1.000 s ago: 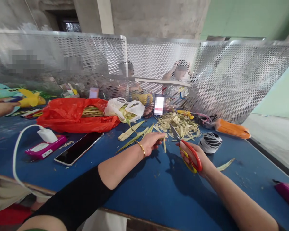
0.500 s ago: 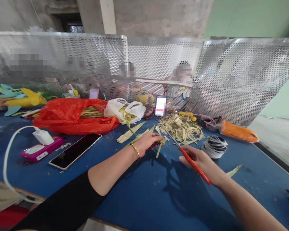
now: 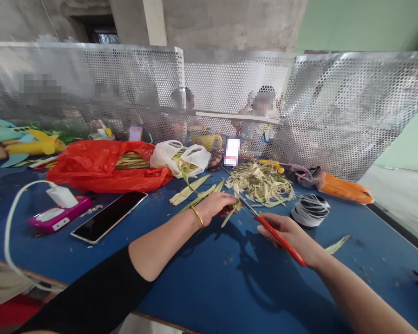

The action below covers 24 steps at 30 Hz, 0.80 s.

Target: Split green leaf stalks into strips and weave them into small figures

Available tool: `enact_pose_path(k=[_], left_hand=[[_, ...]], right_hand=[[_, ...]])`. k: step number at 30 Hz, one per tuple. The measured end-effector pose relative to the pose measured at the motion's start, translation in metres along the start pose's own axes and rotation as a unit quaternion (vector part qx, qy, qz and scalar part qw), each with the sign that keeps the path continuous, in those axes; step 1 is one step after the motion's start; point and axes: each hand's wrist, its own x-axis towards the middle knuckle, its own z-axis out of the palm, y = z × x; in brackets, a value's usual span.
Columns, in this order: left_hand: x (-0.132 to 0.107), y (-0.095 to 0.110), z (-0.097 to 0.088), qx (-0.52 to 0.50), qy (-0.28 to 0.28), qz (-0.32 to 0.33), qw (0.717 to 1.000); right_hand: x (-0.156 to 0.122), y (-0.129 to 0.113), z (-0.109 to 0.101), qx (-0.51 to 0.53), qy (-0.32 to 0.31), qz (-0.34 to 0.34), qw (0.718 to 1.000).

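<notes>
My left hand, with a gold bangle at the wrist, is closed on a narrow pale green leaf strip above the blue table. My right hand grips red-handled scissors, whose blades reach the strip next to my left fingertips. Just beyond lies a pile of leaf trimmings. Longer leaf pieces lie left of my left hand.
A red plastic bag and a white bag hold more leaves. A phone, a pink device with a white charger, a spool and an orange object lie around. A perforated metal screen fences the table; people sit behind it.
The scissors have turned from upright to flat and moved toward the strip until the blades touch it. My left hand has stayed closed on the strip, which has tilted.
</notes>
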Motion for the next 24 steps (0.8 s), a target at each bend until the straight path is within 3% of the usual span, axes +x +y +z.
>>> enact_pose_path(k=[14, 19, 24], left_hand=[[0.002, -0.004, -0.002, -0.014, -0.028, -0.003, 1.000], [0.003, -0.004, -0.004, -0.122, -0.008, -0.021, 0.992], [0.005, 0.001, -0.006, -0.241, 0.024, -0.027, 0.970]], right_hand=[[0.002, 0.002, 0.000, -0.012, 0.018, -0.010, 1.000], [0.002, -0.001, 0.002, 0.037, 0.102, -0.002, 0.994], [-0.005, -0.009, 0.003, 0.104, 0.073, -0.022, 0.992]])
